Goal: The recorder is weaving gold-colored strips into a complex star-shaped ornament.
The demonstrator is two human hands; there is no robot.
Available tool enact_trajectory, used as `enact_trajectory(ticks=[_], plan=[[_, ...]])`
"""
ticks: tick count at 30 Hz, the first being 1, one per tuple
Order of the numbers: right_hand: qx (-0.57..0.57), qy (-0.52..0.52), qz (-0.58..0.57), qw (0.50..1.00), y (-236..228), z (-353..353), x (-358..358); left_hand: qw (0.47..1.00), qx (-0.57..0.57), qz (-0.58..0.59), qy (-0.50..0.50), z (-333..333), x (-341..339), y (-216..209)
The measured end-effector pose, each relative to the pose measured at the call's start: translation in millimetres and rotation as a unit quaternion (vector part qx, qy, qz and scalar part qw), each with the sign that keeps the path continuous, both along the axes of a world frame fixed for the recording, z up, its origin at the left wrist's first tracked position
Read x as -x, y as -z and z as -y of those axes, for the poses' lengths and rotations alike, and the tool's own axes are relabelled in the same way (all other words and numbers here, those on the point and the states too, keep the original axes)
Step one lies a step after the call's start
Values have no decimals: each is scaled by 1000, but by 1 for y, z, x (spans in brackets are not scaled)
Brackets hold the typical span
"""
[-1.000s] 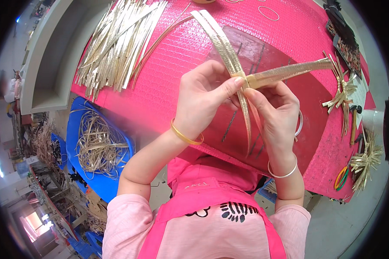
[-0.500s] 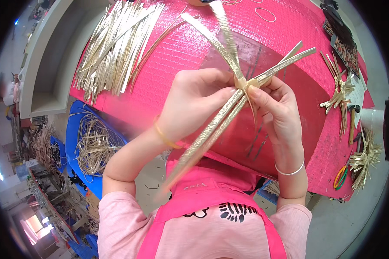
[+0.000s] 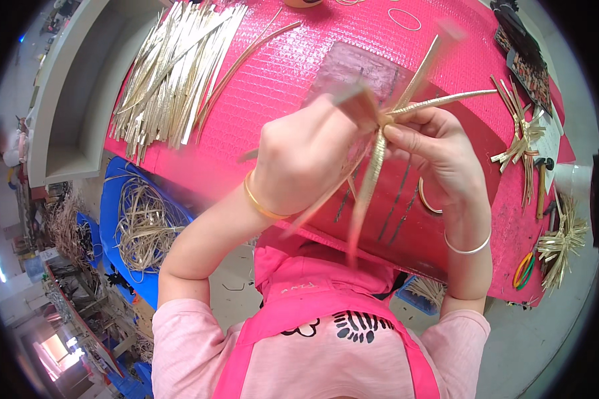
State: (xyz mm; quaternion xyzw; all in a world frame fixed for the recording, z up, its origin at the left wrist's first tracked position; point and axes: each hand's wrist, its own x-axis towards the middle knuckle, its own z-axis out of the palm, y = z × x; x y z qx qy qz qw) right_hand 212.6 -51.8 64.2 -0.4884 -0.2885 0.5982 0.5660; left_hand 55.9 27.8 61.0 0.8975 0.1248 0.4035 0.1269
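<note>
Several shiny gold strips [image 3: 376, 159] cross in a small knot above the table, their ends spreading in different directions. My right hand [image 3: 439, 146] pinches this crossing between thumb and fingers from the right. My left hand [image 3: 299, 149] is curled closed at the left of the knot, its fingers turned away and partly hidden. A strip end pokes out behind its knuckles, so it appears to grip one of the strips. The strips near this hand are smeared by motion.
Beneath my hands lies a dark red board [image 3: 439, 229] on the pink table cover [image 3: 266, 86]. Loose gold strips [image 3: 173, 80] are piled at the far left; a blue bin [image 3: 113, 193] holds more. Finished-looking strip bundles [image 3: 562, 246], a hammer [image 3: 541, 186] and scissors [image 3: 524, 271] sit at right.
My left hand has turned over and closed, knuckles now upward. The long strips that pointed toward me have swung and spread. My right hand keeps its pinch and has shifted slightly right.
</note>
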Motion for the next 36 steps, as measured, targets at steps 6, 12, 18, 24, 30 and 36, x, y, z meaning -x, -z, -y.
enact_trajectory(ticks=[6,12,18,24,30,36], plan=[[-120,73,206,968,14,-2,16,885,453,83,-72,15,-4,0],[-275,190,585,739,25,-4,30,965,240,-39,-99,3,-5,-8],[-185,213,336,899,13,-5,40,641,744,182,49,9,-14,0],[-144,140,189,961,8,1,26,762,606,228,9,22,-22,5],[-46,-4,-7,999,10,7,5,675,724,-99,96,-9,1,-20],[-31,-19,45,998,13,12,5,635,751,-106,146,-13,-1,-11]])
